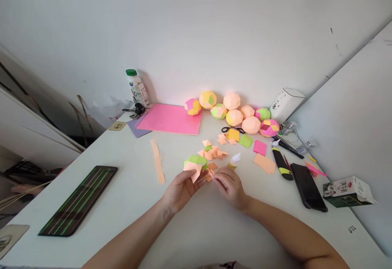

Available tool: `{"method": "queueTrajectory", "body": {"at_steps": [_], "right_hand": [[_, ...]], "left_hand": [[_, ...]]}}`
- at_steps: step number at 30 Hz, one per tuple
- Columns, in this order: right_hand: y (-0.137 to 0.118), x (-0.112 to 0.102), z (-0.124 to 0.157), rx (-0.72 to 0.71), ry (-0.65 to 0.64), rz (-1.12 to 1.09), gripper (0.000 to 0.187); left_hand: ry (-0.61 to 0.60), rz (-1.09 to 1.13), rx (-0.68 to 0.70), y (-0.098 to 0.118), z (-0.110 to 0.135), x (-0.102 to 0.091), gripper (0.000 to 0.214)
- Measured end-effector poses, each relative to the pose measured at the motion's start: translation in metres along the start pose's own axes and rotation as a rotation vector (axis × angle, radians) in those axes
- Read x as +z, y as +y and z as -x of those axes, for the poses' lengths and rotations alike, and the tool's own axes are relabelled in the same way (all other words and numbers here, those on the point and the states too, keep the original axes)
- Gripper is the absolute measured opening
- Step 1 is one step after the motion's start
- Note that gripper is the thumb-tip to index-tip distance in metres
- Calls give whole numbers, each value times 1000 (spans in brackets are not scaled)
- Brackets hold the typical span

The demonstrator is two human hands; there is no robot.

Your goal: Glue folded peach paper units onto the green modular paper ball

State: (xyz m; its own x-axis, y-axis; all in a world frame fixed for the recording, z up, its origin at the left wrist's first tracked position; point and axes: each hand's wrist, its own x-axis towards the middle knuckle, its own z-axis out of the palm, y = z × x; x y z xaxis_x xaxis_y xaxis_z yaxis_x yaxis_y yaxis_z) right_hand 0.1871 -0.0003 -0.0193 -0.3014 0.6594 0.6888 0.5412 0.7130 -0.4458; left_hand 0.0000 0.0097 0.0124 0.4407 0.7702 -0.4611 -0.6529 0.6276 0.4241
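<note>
Left hand (180, 191): fingers clamped on green-and-peach paper shape (196, 162), held over tabletop (128, 203). Right hand (232, 187): fingers pinched together on small peach piece (210, 174), just beside shape. Beyond hands, folded peach pieces (215, 153) in loose pile; white-nozzled bottle (235, 159) near right hand; paper balls (251, 125) grouped near wall (183, 36), farther back.

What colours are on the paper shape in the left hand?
The paper shape in the left hand is green and peach; the head view shows it.

Green-capped bottle (139, 90) stands near wall (214, 36); black phone (308, 187) lies beside carton (349, 192); dark green-striped panel (79, 200) lies at left.
</note>
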Motion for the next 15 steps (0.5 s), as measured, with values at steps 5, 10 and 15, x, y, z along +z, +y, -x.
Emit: {"method": "queueTrajectory", "body": {"at_steps": [5,10,15], "right_hand": [[-3,1,3,-68,4,29,16],[-2,3,5,-77,-1,49,14],[0,3,6,-93,10,45,13]], "left_hand": [[12,-1,26,-5,-1,0,11],[-13,-24,17,-8,-1,-2,6],[-133,-107,46,-11,1,-4,7]]}}
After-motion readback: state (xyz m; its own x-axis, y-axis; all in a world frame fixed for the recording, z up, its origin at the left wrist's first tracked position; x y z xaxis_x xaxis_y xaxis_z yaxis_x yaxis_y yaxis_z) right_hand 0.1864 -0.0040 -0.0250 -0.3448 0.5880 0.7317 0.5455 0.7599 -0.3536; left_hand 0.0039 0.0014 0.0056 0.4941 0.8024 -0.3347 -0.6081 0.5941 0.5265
